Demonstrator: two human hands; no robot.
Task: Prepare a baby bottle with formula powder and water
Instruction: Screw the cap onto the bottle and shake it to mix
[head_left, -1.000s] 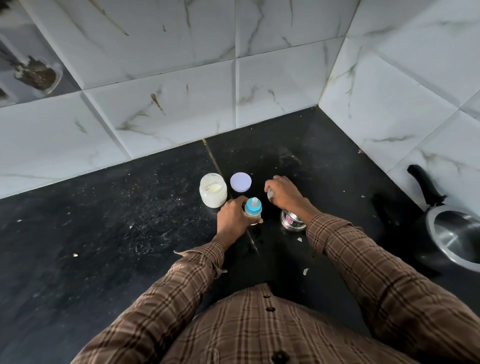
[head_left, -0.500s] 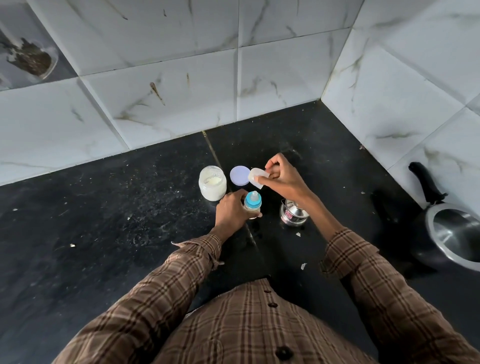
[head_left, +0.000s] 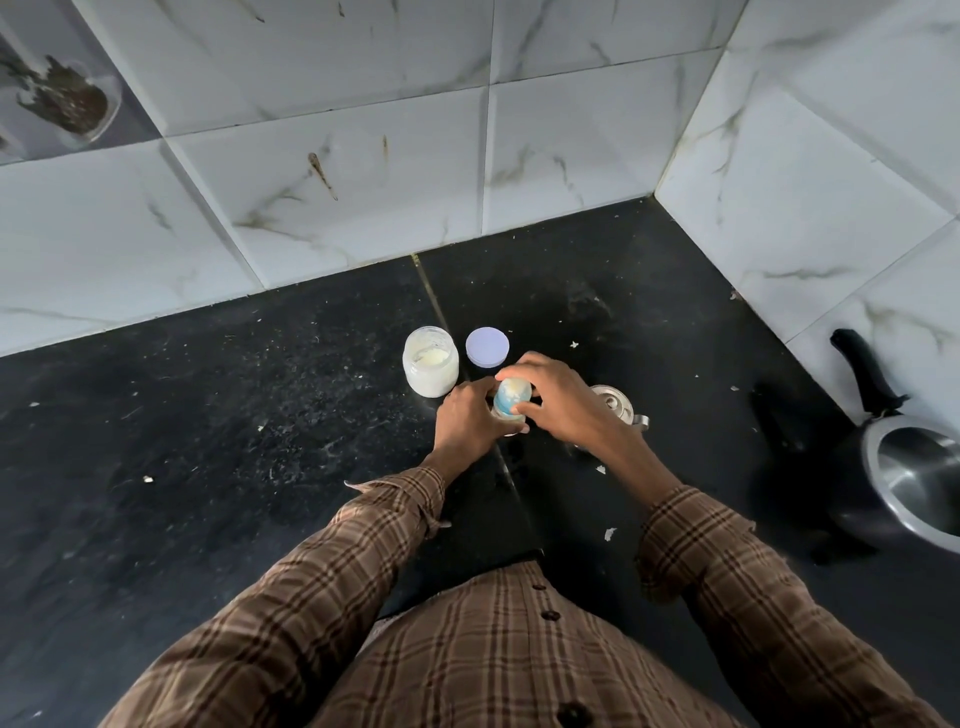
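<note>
- My left hand (head_left: 470, 415) gripped the baby bottle (head_left: 509, 410), upright on the black counter (head_left: 208, 441), w/ fingers curled round its body.
- My right hand (head_left: 558, 397) held the clear cap (head_left: 514, 389) over the blue teat end, fingers curled round it.
- Open formula jar (head_left: 431, 361) stood just left of the bottle; its lid (head_left: 487, 347) lay flat beside it.
- Steel cup (head_left: 615, 410) sat by my right wrist; pan (head_left: 914, 467) far right.

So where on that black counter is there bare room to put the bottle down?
The wide black counter left of the open glass powder jar is bare, as is the stretch between the small steel cup and the steel pot. It is crowded around the jar, round white lid and both hands.
</note>
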